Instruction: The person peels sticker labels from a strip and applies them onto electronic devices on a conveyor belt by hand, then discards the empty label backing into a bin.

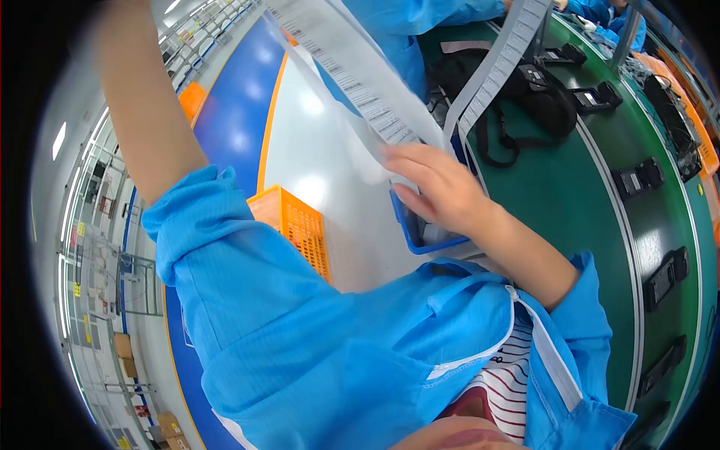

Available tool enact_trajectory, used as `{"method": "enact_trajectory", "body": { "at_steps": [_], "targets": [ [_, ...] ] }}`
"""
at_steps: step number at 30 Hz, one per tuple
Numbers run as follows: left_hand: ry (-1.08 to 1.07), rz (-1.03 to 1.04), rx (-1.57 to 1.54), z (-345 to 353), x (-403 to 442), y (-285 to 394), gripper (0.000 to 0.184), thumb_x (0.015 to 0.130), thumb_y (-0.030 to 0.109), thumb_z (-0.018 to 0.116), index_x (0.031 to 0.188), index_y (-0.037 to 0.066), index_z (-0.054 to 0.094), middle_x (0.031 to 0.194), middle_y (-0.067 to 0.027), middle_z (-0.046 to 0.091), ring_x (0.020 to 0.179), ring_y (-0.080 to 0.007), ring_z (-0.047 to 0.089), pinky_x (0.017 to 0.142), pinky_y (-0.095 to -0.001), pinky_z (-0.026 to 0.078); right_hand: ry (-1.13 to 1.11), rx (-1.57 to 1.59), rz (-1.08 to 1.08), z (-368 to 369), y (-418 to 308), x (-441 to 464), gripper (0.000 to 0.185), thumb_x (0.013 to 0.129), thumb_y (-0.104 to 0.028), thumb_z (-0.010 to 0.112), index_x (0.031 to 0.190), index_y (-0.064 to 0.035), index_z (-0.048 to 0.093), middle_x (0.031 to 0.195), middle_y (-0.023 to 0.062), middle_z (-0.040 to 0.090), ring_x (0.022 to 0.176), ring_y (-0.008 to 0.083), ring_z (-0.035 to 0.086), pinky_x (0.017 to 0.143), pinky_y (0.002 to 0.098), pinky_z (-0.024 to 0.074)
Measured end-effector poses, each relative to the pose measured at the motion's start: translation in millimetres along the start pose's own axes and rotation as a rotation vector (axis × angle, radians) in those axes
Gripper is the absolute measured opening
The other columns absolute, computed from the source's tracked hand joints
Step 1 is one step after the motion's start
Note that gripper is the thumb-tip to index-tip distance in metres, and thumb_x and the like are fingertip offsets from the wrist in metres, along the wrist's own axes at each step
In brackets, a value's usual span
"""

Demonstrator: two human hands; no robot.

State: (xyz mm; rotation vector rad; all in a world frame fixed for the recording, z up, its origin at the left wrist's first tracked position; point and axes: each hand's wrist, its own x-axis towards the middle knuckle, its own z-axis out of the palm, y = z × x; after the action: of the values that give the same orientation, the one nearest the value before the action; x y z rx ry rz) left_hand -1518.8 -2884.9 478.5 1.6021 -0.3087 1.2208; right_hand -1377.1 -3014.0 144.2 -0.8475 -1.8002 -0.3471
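My left forearm (pixel 150 112) reaches up along the left side, and its hand lies beyond the top edge. Near the middle, my right hand (pixel 439 184) has its fingers stretched out and its thumb apart, blurred at the tips. Its fingertips are at the lower end of a long white strip printed with barcode-like labels (pixel 352 75); whether they touch it is unclear. Another part of a label strip (pixel 502 67) rises to the upper right. Below my right hand is a blue bin (pixel 409 232) with greyish things inside, partly hidden.
An orange crate (pixel 304 229) stands on the floor. On the right, a green workbench (pixel 555 202) carries a black bag (pixel 540 105) and several black devices (pixel 637 178). A person in blue (pixel 397 30) is at the top. Shelving (pixel 97 262) lines the left.
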Motion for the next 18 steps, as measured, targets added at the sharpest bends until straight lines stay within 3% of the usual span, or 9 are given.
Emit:
{"method": "enact_trajectory", "body": {
  "at_steps": [3,5,6,7,9,11,14,17,18],
  "targets": [
    [0.009,0.026,0.041,-2.8,10.5,16.2,0.021,0.080,0.010,0.059,0.095,-0.005,0.054,0.090,-0.0129,0.057,0.081,-0.0191,0.055,0.079,-0.0356,0.045,0.146,0.189,0.263,41.7,12.5,4.5,0.038,0.075,-0.030,0.065,0.096,-0.0007,0.055,0.093,0.0153,0.058,0.088,0.0326,0.054,0.080,0.0366,0.0427],
    [0.121,0.185,0.285,-22.4,36.9,19.1,0.021,0.078,0.009,0.061,0.094,-0.003,0.056,0.090,-0.0130,0.056,0.080,-0.0198,0.055,0.077,-0.0322,0.045,-0.357,0.318,0.399,40.9,14.3,-5.6,0.035,0.078,-0.033,0.061,0.089,0.0002,0.058,0.085,0.0172,0.058,0.086,0.0332,0.053,0.076,0.0372,0.0422],
    [-0.077,0.133,0.326,-28.5,48.1,24.4,0.023,0.077,0.012,0.064,0.095,-0.001,0.057,0.086,-0.0112,0.056,0.076,-0.0192,0.054,0.072,-0.0295,0.045,-0.466,0.357,0.464,32.9,6.5,-6.0,0.037,0.078,-0.037,0.060,0.084,-0.0006,0.059,0.083,0.0174,0.057,0.084,0.0329,0.053,0.074,0.0381,0.0414],
    [0.029,0.116,0.244,-46.1,56.4,22.1,0.027,0.076,0.016,0.067,0.095,-0.001,0.058,0.081,-0.0095,0.057,0.074,-0.0176,0.053,0.068,-0.0264,0.045,-0.571,0.411,0.522,26.3,-3.0,-8.1,0.038,0.079,-0.040,0.058,0.080,-0.0013,0.059,0.081,0.0176,0.056,0.082,0.0326,0.052,0.072,0.0391,0.0406],
    [-0.007,-0.183,0.127,-122.5,95.8,39.2,0.032,0.077,0.022,0.065,0.096,-0.003,0.059,0.081,-0.0110,0.057,0.073,-0.0193,0.054,0.065,-0.0278,0.045,-0.449,0.430,0.530,12.6,-21.1,-21.1,0.038,0.079,-0.040,0.059,0.079,-0.0018,0.056,0.075,0.0174,0.056,0.076,0.0323,0.053,0.066,0.0403,0.0402],
    [-0.221,0.947,1.291,-94.5,36.6,7.1,0.035,0.079,0.026,0.063,0.097,-0.003,0.059,0.084,-0.0124,0.058,0.074,-0.0227,0.055,0.066,-0.0306,0.046,-0.274,0.330,0.446,3.1,-23.7,-38.2,0.036,0.079,-0.038,0.058,0.077,-0.0024,0.054,0.070,0.0171,0.055,0.072,0.0321,0.053,0.063,0.0401,0.0404],
    [0.268,0.248,0.635,-149.2,76.1,20.9,0.041,0.080,0.032,0.060,0.102,-0.004,0.058,0.090,-0.0165,0.059,0.079,-0.0262,0.057,0.068,-0.0339,0.047,-0.097,0.192,0.309,1.1,-29.1,-52.5,0.030,0.079,-0.032,0.057,0.077,-0.0027,0.051,0.065,0.0161,0.054,0.064,0.0323,0.054,0.058,0.0409,0.0413],
    [0.261,0.118,0.995,-152.0,67.5,39.2,0.045,0.079,0.033,0.061,0.106,-0.003,0.057,0.098,-0.0182,0.058,0.085,-0.0245,0.057,0.074,-0.0335,0.046,-0.238,0.083,0.384,6.1,-33.8,-57.7,0.023,0.079,-0.025,0.054,0.076,-0.0026,0.053,0.067,0.0150,0.057,0.065,0.0336,0.057,0.060,0.0411,0.0443],
    [0.128,0.398,1.198,-146.4,68.6,37.7,0.045,0.080,0.032,0.061,0.107,-0.003,0.056,0.099,-0.0183,0.058,0.085,-0.0245,0.057,0.074,-0.0335,0.046,-0.329,0.054,0.442,9.7,-34.2,-57.9,0.021,0.079,-0.023,0.053,0.075,-0.0026,0.055,0.069,0.0147,0.059,0.067,0.0342,0.059,0.061,0.0410,0.0456]
  ]
}}
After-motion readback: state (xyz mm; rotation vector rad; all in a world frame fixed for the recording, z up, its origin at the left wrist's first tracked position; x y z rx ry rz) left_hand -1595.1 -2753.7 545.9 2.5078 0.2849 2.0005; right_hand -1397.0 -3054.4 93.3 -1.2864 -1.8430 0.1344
